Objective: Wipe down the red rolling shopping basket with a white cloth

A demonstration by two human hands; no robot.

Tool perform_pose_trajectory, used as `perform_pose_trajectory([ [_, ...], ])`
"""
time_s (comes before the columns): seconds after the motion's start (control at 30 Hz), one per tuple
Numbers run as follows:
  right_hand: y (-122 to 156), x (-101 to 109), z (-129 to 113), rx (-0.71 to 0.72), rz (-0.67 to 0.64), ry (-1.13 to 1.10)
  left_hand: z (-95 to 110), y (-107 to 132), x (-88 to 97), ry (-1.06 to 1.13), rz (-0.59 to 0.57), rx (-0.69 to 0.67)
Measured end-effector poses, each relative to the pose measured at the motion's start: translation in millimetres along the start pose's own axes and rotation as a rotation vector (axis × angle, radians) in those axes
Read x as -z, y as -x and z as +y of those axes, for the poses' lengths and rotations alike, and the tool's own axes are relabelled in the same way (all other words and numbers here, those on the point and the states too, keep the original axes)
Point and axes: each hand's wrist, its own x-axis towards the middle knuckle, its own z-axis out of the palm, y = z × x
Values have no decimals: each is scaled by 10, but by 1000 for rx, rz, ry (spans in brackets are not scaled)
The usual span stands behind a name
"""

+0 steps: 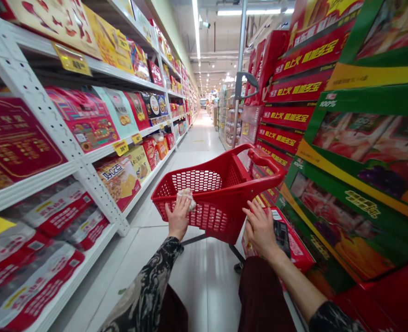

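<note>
A red plastic shopping cart (224, 184) stands tilted in the aisle in front of me. My left hand (178, 216) presses a crumpled whitish cloth (187, 195) against the cart's near rim, fingers closed over it. My right hand (261, 227) rests by the cart's right side with fingers spread, above a red box (288, 240) low on the right. The cart's red handle (264, 161) rises at its far right side.
White shelving (86, 170) full of red and yellow gift boxes lines the left. Stacked red and green cartons (345, 152) wall the right. A grey pole (240, 69) stands behind the cart. The pale tiled aisle (204, 138) runs straight ahead. My knees show at the bottom.
</note>
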Motion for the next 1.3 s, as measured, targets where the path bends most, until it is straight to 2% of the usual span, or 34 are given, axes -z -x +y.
perform_pose_trajectory([
  [0.07, 32, -49, -60, -18, -27, -51, -104, 56, 32, -8, 31, 47],
  [0.1, 41, -89, -122, -30, -45, -104, -85, 83, 55, -2, 52, 42],
  [0.2, 19, -258, -405, -127, -70, -417, 222, 166, 144, 65, 112, -102],
  [0.3, -60, -440, -688, -381, 13, -872, 642, 243, 263, 184, 118, -303],
  [0.4, -123, -546, -811, -709, 63, -1250, 872, 285, 384, 335, 39, -391],
  [0.47, -130, -577, -805, -884, 63, -1406, 910, 295, 433, 485, -25, -333],
  [0.5, -124, -588, -789, -944, 75, -1454, 914, 296, 441, 587, -42, -250],
  [0.6, -85, -614, -737, -1009, 104, -1520, 933, 300, 400, 1017, -96, 170],
  [0.67, -52, -601, -717, -974, 66, -1460, 966, 302, 336, 1314, -240, 419],
  [0.73, -16, -540, -708, -870, 35, -1236, 997, 300, 272, 1499, -373, 553],
  [0.77, 4, -494, -710, -788, 45, -1075, 1008, 293, 245, 1544, -381, 597],
  [0.83, 55, -392, -732, -564, 61, -781, 1024, 268, 209, 1579, -276, 693],
  [0.9, 120, -324, -782, -332, 6, -632, 1048, 235, 197, 1591, -171, 776],
  [0.97, 196, -321, -845, -198, -103, -591, 1091, 214, 208, 1598, -157, 822],
  [1.0, 233, -342, -871, -172, -153, -575, 1117, 214, 221, 1604, -186, 836],
  [1.07, 298, -405, -890, -159, -212, -510, 1166, 238, 262, 1634, -320, 861],
  [1.2, 339, -467, -776, -134, -214, -375, 1183, 348, 371, 1607, -622, 810],
  [1.3, 295, -412, -626, -109, -184, -429, 1122, 435, 426, 1495, -711, 787],
])
